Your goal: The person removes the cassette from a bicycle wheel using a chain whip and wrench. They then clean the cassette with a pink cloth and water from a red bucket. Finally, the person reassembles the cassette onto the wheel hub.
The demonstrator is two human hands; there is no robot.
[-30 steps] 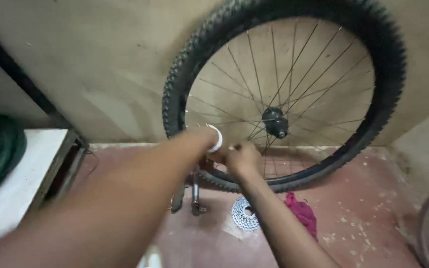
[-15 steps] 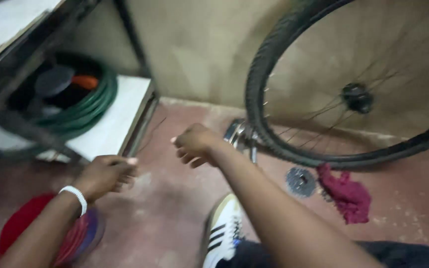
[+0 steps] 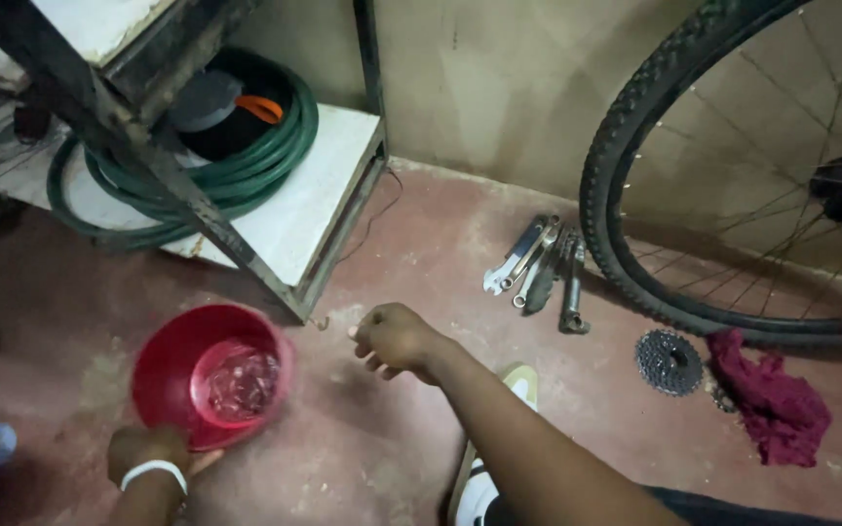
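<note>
My left hand (image 3: pixel 148 451), with a white band at the wrist, grips the near rim of a red plastic bowl (image 3: pixel 172 362) low over the reddish floor. A smaller clear red tub (image 3: pixel 242 380) with small metal parts sits inside the bowl. My right hand (image 3: pixel 394 339) hovers just right of the bowl, fingers loosely curled, holding nothing that I can see. A bicycle wheel (image 3: pixel 635 127) with a knobby tyre leans against the wall at the right.
Several wrenches (image 3: pixel 538 268) lie by the wheel. A cassette sprocket (image 3: pixel 669 361) and a dark red rag (image 3: pixel 772 399) lie right of them. A metal shelf (image 3: pixel 314 205) holds a coiled green hose (image 3: pixel 246 166). My shoe (image 3: pixel 484 482) is below.
My view swung left and down from the wheel. My left hand took hold of the red bowl and lifted it. My right hand left the wheel and came toward the bowl.
</note>
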